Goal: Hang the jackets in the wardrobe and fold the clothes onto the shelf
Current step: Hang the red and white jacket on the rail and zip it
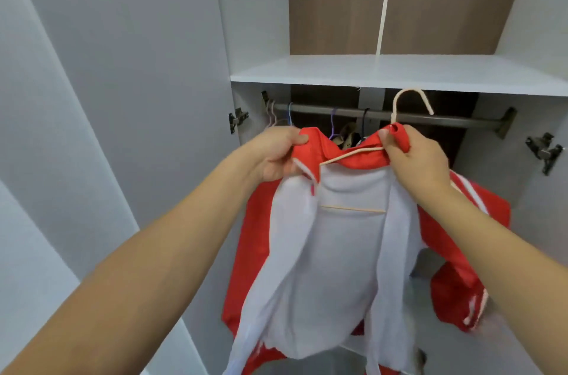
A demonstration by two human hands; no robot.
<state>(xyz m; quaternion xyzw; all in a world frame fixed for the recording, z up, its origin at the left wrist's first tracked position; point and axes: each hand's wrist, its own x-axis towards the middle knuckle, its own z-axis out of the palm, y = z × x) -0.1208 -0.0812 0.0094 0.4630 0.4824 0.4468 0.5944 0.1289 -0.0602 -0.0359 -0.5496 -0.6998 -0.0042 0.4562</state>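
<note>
A red jacket (461, 239) with a white lining and white sleeve stripes hangs open in front of me, draped on a cream hanger (410, 98). My left hand (276, 153) grips the left side of the red collar. My right hand (415, 156) pinches the right side of the collar together with the hanger's neck. The hanger's hook rises just in front of the dark wardrobe rail (445, 119) and sits below the white shelf (399, 73); whether the hook touches the rail I cannot tell.
Several hangers (333, 125) in pink, blue, purple and black hang on the rail's left half, with some garments behind the jacket. The open wardrobe door (123, 67) stands at my left. Metal hinges (544, 152) sit on the right wall.
</note>
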